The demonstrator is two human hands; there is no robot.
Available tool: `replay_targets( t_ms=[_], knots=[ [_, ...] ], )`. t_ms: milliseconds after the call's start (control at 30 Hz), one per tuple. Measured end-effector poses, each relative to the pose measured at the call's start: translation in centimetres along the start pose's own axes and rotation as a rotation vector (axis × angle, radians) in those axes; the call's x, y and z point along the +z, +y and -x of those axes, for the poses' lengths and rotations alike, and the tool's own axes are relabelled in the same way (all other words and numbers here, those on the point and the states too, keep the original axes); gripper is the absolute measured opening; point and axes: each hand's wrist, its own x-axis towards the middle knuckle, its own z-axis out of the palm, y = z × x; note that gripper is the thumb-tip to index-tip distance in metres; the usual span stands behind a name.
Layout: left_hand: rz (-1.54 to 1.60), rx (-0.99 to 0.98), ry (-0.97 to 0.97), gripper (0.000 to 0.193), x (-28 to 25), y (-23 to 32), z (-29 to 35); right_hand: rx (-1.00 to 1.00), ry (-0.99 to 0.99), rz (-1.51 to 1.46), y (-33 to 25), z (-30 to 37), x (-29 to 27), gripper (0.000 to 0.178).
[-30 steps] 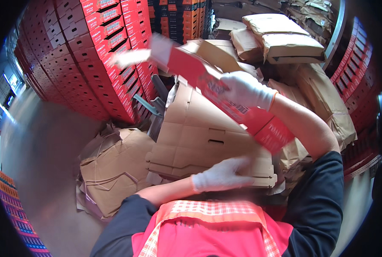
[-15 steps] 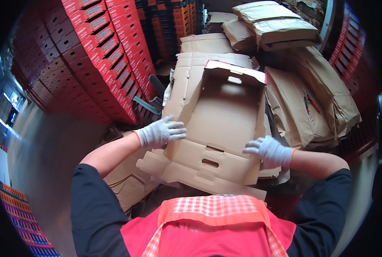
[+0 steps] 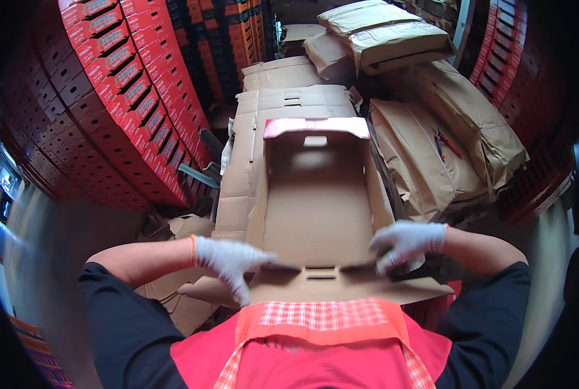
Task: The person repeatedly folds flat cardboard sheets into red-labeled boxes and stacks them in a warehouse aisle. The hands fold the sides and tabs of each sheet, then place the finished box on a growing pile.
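Box [image 3: 318, 217] sits mid-view on the card stack [image 3: 237, 146], open side up, brown inside, red showing along the far rim, light coming through the far hand slot. Near flap [image 3: 367, 292] lies spread wide and reaches right up to the checked apron [image 3: 325, 318], so I get little room on that side. I have the left hand [image 3: 232, 260], white glove, at the near left corner, thumb and fingers apart, no clamp; actual contact I can't tell. My right hand [image 3: 406, 245], same glove, is at the near right corner with fingers bent by the side wall; I can't tell if it grips the card or only rests there. Both hands hide parts of those corners from me. Left side: tall red stack [image 3: 117, 84] walls things off, with a grey bracket [image 3: 198, 175] jutting between it and the cards. Behind: orange and dark stack [image 3: 221, 45]. Right side: paper bundles [image 3: 425, 162] crowd close to the box, red-handled pliers [image 3: 448, 144] lying on one; top bundle [image 3: 399, 42] sits farther back, higher up. Another red stack [image 3: 500, 48] stands past them. Brown paper [image 3: 185, 305] lies low on the left, partly behind the left forearm.
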Motion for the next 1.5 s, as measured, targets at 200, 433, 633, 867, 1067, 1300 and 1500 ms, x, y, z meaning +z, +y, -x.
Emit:
replay_targets(
  t_ms=[200,433,633,867,1067,1300,1500],
  knots=[
    [0.346,0.027,-0.282,0.049,-1.2,-1.7,2.3,-0.069,-0.348,-0.025,0.1,1.2,0.7,0.078],
    [0.523,-0.232,1.154,0.068,4.7,-7.8,-5.5,0.057,0.771,-0.142,7.2,-4.4,1.9,0.091],
    [1.771,0.372,1.313,0.079,6.1,-6.6,-10.6,-0.080,0.827,-1.565,10.6,-9.6,4.6,0.053],
    [2.328,0.639,1.076,0.044,6.2,-1.1,-13.9,-0.255,0.886,-1.006,2.6,-0.7,-10.0,0.060],
    [2.428,0.423,0.037,0.030,8.5,2.2,-20.2,-0.241,0.767,0.278,-13.1,1.8,-12.2,0.060],
    [-0.224,0.423,1.508,0.066,-0.5,9.4,-6.3,-0.418,1.402,0.243,-10.0,-4.4,-11.7,0.032],
    [-0.179,0.063,1.003,0.081,-15.7,10.2,-4.8,-0.173,1.348,0.357,-8.8,-2.0,-12.0,0.038]
  ],
)
